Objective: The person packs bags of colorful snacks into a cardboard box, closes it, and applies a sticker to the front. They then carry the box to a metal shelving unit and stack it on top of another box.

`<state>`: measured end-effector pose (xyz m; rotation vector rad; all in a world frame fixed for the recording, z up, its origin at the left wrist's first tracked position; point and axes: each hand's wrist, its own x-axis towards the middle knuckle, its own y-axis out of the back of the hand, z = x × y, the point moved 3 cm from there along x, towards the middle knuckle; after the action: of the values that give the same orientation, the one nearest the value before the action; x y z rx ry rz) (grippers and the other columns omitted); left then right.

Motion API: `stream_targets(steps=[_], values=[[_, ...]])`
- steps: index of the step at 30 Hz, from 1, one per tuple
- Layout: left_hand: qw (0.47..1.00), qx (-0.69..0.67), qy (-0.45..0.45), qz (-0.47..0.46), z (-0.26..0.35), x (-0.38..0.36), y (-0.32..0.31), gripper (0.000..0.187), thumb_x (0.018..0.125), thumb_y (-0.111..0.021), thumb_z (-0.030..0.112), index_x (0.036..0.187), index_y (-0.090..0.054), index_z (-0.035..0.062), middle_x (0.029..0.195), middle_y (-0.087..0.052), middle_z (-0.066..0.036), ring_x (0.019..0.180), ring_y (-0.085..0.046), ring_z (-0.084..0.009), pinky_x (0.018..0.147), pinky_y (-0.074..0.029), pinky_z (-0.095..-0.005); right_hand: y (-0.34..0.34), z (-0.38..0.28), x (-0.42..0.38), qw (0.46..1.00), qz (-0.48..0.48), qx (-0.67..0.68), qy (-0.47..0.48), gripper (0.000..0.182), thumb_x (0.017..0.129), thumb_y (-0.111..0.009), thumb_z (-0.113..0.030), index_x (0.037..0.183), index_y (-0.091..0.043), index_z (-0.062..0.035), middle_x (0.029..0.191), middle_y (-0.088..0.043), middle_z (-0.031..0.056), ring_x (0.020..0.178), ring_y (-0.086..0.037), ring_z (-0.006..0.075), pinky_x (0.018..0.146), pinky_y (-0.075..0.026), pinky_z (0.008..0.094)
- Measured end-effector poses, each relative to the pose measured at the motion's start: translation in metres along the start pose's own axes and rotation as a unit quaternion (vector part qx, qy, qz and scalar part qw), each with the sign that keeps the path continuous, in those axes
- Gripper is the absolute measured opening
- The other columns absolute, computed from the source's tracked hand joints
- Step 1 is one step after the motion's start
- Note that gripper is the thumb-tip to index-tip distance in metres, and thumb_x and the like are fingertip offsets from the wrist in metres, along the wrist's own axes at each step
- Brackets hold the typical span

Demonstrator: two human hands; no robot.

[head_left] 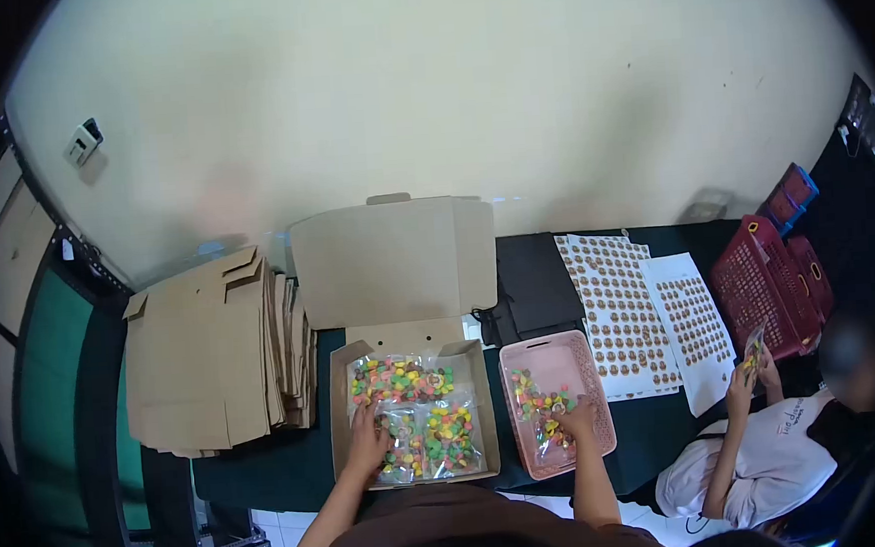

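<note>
An open cardboard box [340,405] stands before me with its lid raised against the wall. Inside lie clear plastic bags of colourful candies [451,435]. My left hand [369,443] reaches over the box's left side, its fingers stretched out on the bags. To the right is a pink plastic basket [596,372] holding a few more bags of candies [537,400]. My right hand [576,421] is inside this basket, fingers closed on a bag of candies; the fingertips are partly hidden.
Folded cardboard boxes [197,358] are stacked at the left. Sheets of round stickers [621,327] lie on the dark tablecloth beside a black folded item [536,285]. Dark red baskets [764,284] stand at the right, near a seated person [760,464] holding a small packet.
</note>
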<state>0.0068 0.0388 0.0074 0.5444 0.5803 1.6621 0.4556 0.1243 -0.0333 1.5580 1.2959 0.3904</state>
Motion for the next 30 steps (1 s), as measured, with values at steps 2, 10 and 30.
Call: stream_targets(steps=[2, 10, 30], values=[[0.997, -0.073, 0.025, -0.014, 0.004, -0.002, 0.006, 0.056, 0.08, -0.053, 0.007, 0.133, -0.035, 0.0059, 0.135, -0.03, -0.028, 0.124, -0.033, -0.0421, 0.101, -0.032, -0.0414, 0.004, -0.003, -0.001, 1.0, 0.002, 0.009, 0.001, 0.109, 0.048, -0.082, -0.042, 0.132, -0.029, 0.0019, 0.129, -0.036, 0.0312, 0.122, -0.035, 0.0433, 0.098, -0.035, 0.0451], [1.0, -0.018, -0.007, 0.002, -0.009, -0.011, 0.008, 0.053, 0.081, -0.051, 0.006, 0.132, -0.035, 0.004, 0.132, -0.034, -0.026, 0.123, -0.035, -0.0399, 0.1, -0.035, -0.0399, -0.001, -0.003, 0.003, 0.985, -0.049, 0.166, 0.018, 0.097, 0.05, -0.082, -0.019, 0.13, -0.03, 0.0009, 0.116, -0.05, 0.0216, 0.108, -0.05, 0.0319, 0.091, -0.042, 0.0393], [0.849, -0.528, 0.018, -0.033, 0.108, 0.021, 0.017, 0.071, 0.082, -0.064, 0.008, 0.137, -0.02, 0.0075, 0.12, -0.046, -0.012, 0.109, -0.05, -0.0187, 0.089, -0.044, -0.0297, 0.007, -0.239, -0.153, 0.78, -0.152, 0.549, 0.259, 0.087, 0.074, -0.071, -0.006, 0.137, -0.011, 0.0011, 0.126, -0.037, 0.0188, 0.116, -0.042, 0.0241, 0.097, -0.036, 0.0334]])
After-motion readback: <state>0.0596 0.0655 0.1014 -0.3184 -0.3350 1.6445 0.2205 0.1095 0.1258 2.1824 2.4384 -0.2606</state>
